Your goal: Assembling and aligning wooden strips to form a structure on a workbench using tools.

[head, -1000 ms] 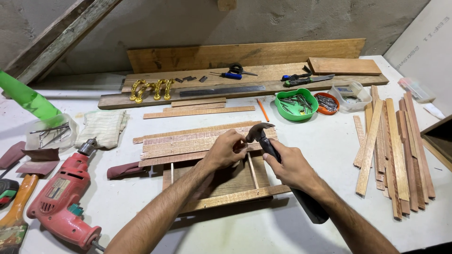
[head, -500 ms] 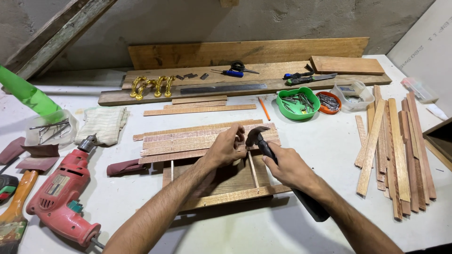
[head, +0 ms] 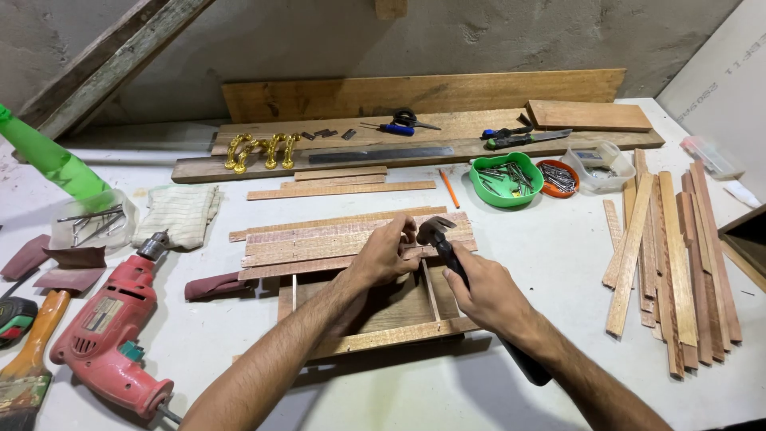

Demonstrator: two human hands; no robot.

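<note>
A small wooden frame lies on the white table in front of me, with thin wooden slats laid across its far end. My left hand pinches something small at the right end of the slats; the item itself is too small to make out. My right hand grips the black handle of a hammer, whose head hovers just right of the left fingertips, slightly above the slats.
A red power drill and a paintbrush lie at the left. A green bowl of nails, an orange lid and a clear tub sit behind. Loose wooden strips are piled at the right. Planks, gold handles, scissors and a screwdriver lie at the back.
The hammer head has shifted slightly left and down toward my left fingertips. My left hand stays on the slats.
</note>
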